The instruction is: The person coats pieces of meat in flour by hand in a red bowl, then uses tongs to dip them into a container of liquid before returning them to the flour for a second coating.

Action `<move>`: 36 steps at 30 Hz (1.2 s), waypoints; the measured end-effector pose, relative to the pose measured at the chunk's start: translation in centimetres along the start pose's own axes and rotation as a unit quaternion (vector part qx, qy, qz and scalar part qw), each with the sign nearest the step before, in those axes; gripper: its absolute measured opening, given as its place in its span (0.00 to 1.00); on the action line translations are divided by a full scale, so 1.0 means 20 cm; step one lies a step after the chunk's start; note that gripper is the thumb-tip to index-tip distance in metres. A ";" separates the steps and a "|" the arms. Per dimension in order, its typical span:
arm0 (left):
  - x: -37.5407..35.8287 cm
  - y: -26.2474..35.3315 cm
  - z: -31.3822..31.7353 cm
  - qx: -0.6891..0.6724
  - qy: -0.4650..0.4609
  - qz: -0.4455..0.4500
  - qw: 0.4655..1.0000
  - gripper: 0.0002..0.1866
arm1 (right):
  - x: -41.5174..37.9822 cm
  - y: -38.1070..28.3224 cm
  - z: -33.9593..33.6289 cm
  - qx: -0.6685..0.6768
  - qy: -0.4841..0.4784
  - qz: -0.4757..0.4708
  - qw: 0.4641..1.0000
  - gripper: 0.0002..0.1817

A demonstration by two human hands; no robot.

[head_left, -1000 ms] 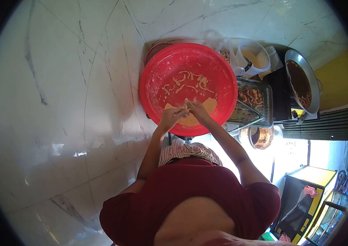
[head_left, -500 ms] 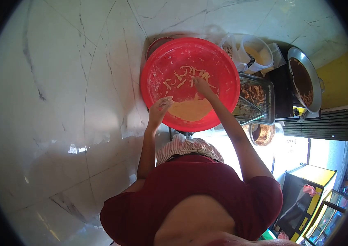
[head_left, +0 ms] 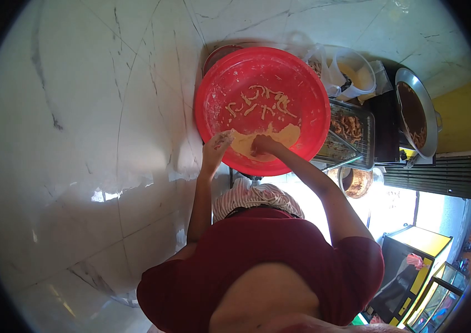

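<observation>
A big red round tray [head_left: 307,89] lies in front of me on the pale marble floor. A slab of yellow dough [head_left: 280,136] rests at its near side, and several thin dough strips [head_left: 260,102] are spread in its middle. My right hand [head_left: 261,145] presses down into the dough slab, fingers bunched on it. My left hand [head_left: 217,143] rests at the tray's near left rim, dusted with flour, holding nothing that I can see.
Right of the tray sits a wire rack [head_left: 352,133] with fried pieces. A white plastic tub [head_left: 357,75] and a bag stand behind it. A metal wok [head_left: 416,114] of dark oil is at far right. A striped cloth [head_left: 255,198] lies on my lap.
My right hand came back from the strips in the tray's middle to the dough slab at the near side. My left hand stayed at the near left rim.
</observation>
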State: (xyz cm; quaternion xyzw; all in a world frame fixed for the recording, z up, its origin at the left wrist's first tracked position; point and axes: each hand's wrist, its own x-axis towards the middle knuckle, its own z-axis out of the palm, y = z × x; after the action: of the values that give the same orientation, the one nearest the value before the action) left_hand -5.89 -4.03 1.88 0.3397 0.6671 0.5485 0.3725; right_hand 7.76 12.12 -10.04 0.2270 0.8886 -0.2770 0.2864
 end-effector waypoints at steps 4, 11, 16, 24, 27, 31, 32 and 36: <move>0.01 0.03 0.00 0.000 -0.001 -0.003 1.000 0.17 | -0.01 0.10 -0.03 -0.016 0.036 0.119 0.992 0.26; 0.00 -0.04 0.03 0.049 0.096 0.105 0.989 0.13 | -0.17 0.07 0.02 -0.092 0.058 0.286 0.952 0.29; 0.00 -0.14 0.12 0.094 0.181 0.206 0.957 0.10 | -0.12 0.00 0.09 -0.093 0.004 0.206 0.974 0.25; 0.01 -0.17 0.17 0.137 0.196 0.207 0.949 0.09 | 0.03 0.17 -0.03 0.023 -0.092 0.015 0.995 0.29; 0.00 -0.17 0.17 0.147 0.195 0.212 0.946 0.09 | 0.14 0.41 0.12 0.010 0.057 0.135 0.989 0.37; 0.00 -0.18 0.18 0.144 0.203 0.224 0.942 0.08 | -0.04 0.20 0.10 0.103 0.125 0.379 0.911 0.42; 0.01 -0.18 0.18 0.146 0.208 0.229 0.940 0.08 | 0.02 0.18 0.13 0.108 0.091 0.341 0.929 0.42; 0.00 -0.16 0.19 0.139 0.223 0.229 0.937 0.07 | 0.13 0.05 0.20 0.113 -0.023 0.171 0.979 0.40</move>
State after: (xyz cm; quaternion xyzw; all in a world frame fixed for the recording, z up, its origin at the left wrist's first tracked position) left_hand -2.72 -2.75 -1.78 0.4006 0.7070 0.5822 0.0277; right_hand 7.99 11.07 -14.70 0.3997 0.7931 -0.3277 0.3222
